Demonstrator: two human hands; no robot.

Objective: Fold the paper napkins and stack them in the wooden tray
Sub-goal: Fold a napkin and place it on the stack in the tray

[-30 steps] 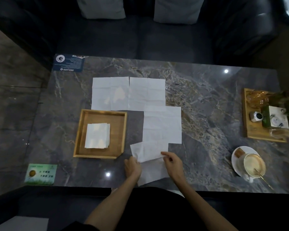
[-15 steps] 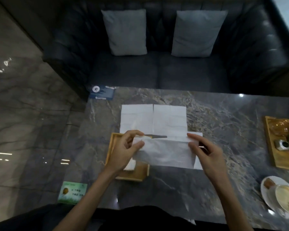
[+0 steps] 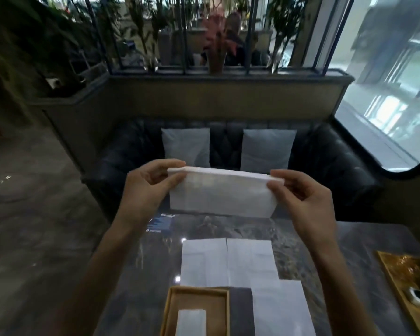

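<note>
Both hands, left [image 3: 147, 187] and right [image 3: 301, 197], pinch the half-folded napkin [image 3: 222, 197] at its top corners above the bench [image 3: 349, 243]. Thin, limp, probably tearable: hold corners lightly.

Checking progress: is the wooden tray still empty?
No, the wooden tray already holds a folded napkin.
</note>
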